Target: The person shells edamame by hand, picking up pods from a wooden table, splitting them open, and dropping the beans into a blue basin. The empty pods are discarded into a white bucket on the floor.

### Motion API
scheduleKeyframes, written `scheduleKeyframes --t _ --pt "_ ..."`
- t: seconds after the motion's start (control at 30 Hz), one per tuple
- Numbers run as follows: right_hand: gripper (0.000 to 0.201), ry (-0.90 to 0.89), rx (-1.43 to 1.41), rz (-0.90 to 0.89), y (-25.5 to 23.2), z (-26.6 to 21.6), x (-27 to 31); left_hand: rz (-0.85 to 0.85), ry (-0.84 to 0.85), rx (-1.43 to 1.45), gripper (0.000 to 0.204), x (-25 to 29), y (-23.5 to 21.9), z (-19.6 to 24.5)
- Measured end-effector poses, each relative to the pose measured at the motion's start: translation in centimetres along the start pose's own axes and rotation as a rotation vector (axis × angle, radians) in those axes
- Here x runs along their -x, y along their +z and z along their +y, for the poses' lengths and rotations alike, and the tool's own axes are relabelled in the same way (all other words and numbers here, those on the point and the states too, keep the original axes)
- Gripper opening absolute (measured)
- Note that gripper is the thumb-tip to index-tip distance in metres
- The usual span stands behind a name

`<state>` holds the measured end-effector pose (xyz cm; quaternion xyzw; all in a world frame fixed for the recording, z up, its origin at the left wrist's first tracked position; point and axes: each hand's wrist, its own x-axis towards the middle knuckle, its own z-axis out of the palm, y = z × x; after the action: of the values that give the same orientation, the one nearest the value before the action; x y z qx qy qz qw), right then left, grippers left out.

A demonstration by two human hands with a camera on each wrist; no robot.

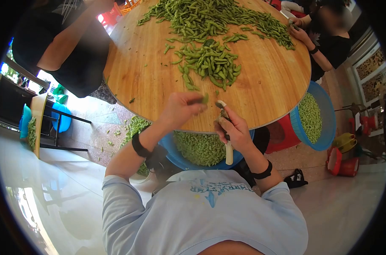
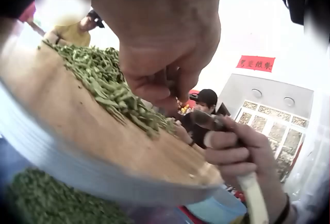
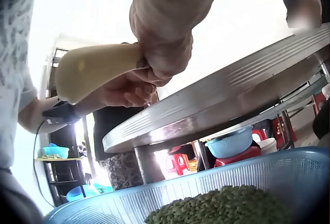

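Green pod (image 1: 205, 99) was pinched in L hand (image 1: 182, 111), just above counter (image 1: 261, 93) nr its edge. R hand (image 1: 236, 134), close by, gripped pale-handled knife (image 1: 229, 154). Pod pile (image 1: 212, 63) lay beyond; blue basin (image 1: 171, 152) w/ beans (image 1: 197, 148) sat below.

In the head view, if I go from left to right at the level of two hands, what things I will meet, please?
Small side table → left hand → right hand holding a white-handled tool → blue tub with green beans.
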<state>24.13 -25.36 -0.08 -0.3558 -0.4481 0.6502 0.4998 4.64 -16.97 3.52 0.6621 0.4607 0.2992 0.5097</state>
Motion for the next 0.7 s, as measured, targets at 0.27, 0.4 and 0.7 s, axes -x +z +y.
scheduleKeyframes --t 0.27,0.4,0.7 --pt "0.05 0.15 -0.188 -0.122 0.0 -0.4 1.3 -0.213 -0.005 0.299 0.016 2.4 2.2 -0.9" --pt "0.049 0.146 -0.272 -0.126 0.1 -0.3 1.8 -0.185 0.051 0.225 0.015 2.8 2.7 -1.1" --pt "0.039 0.037 -0.148 -0.009 0.3 0.9 2.2 -0.151 0.2 0.142 0.016 3.0 3.3 -2.1"
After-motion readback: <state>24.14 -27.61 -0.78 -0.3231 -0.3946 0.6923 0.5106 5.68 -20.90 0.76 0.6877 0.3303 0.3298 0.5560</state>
